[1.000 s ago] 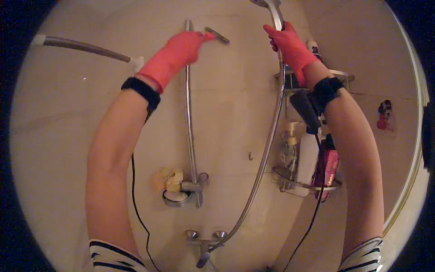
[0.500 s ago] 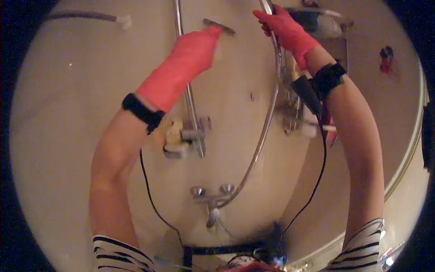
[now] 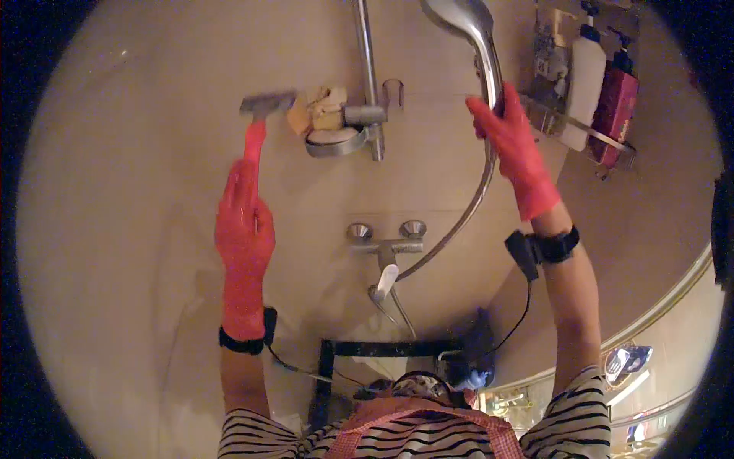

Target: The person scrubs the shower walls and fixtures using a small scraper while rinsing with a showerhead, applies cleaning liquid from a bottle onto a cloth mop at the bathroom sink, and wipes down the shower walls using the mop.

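Observation:
Both hands wear pinkish-red rubber gloves. My left hand (image 3: 246, 226) is closed around the red handle of a small squeegee (image 3: 267, 103), whose grey blade points up at the wall. Just right of the blade are a yellowish sponge (image 3: 329, 111) and a soap dish (image 3: 336, 143) on the shower rail (image 3: 369, 61). My right hand (image 3: 514, 145) grips the chrome shower head (image 3: 470, 23) by its handle. The shower hose (image 3: 466, 214) runs from below that hand down to the mixer tap (image 3: 390, 249). No water spray can be made out.
A wire shelf (image 3: 569, 122) at upper right carries a white pump bottle (image 3: 585, 84), a pink pump bottle (image 3: 614, 107) and other containers. A black-framed object (image 3: 325, 382) stands low in front of my body. A curved rim (image 3: 657, 298) runs along the right.
The view has tilted upward, bringing the shower head and bottles into sight. My left hand, with the squeegee, has moved from right of the rail to left of the soap dish. My right hand still grips the shower head.

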`<state>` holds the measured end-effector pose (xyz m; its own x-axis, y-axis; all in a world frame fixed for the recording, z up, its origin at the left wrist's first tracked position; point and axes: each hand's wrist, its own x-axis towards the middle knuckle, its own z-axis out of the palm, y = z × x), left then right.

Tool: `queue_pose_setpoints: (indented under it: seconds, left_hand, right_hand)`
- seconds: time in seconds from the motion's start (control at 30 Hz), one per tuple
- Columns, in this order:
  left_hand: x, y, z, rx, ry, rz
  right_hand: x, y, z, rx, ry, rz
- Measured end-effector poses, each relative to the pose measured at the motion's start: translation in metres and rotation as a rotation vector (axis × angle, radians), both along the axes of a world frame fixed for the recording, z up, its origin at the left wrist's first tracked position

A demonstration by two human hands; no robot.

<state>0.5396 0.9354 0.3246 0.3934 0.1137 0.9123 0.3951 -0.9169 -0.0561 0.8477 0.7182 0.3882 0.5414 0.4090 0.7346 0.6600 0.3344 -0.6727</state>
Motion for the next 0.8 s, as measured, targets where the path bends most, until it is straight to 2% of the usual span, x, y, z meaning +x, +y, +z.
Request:
queue_pose_setpoints:
  seconds: [0.1,0.17,0.2,0.23,0.33,0.4,0.43,0.5,0.63,0.7,0.77,0.8]
  left_hand:
    - [-0.005,0.01,-0.079,-0.091,-0.009,0.019]
    - [-0.005,0.011,-0.123,-0.204,0.043,-0.013]
    - [-0.006,0.01,-0.14,-0.257,0.086,-0.04]
    - [-0.006,0.007,-0.156,-0.31,0.128,-0.066]
    - [0.013,0.01,-0.183,-0.26,0.284,-0.049]
    - [0.025,0.018,-0.197,-0.349,0.533,0.196]
    - [0.028,0.019,-0.202,-0.363,0.565,0.181]
    - [0.027,0.014,-0.212,-0.287,0.335,-0.034]
    - [0.018,-0.001,-0.236,-0.34,0.337,-0.039]
    - [0.013,-0.025,-0.229,-0.435,0.154,-0.359]
    - [0.008,-0.061,-0.228,-0.719,0.23,-0.19]
    - [0.001,-0.055,-0.248,-0.694,0.226,-0.176]
  right_hand:
    - [-0.016,-0.007,-0.06,-0.033,0.082,-0.071]
    - [-0.025,-0.01,-0.101,0.053,0.219,0.099]
    - [-0.027,-0.013,-0.119,0.033,0.247,0.09]
    - [-0.029,-0.018,-0.138,0.021,0.26,0.038]
    - [-0.019,-0.04,-0.209,-0.027,0.353,-0.066]
    - [-0.009,-0.06,-0.246,-0.045,0.427,-0.119]
    - [-0.006,-0.072,-0.262,-0.031,0.497,-0.162]
    - [-0.009,-0.1,-0.29,-0.048,0.606,-0.247]
    - [-0.009,-0.142,-0.343,-0.081,0.724,-0.318]
    - [-0.013,-0.144,-0.357,-0.111,0.759,-0.342]
    - [-0.024,-0.136,-0.356,-0.085,0.704,-0.262]
    - [-0.029,-0.126,-0.348,-0.083,0.697,-0.198]
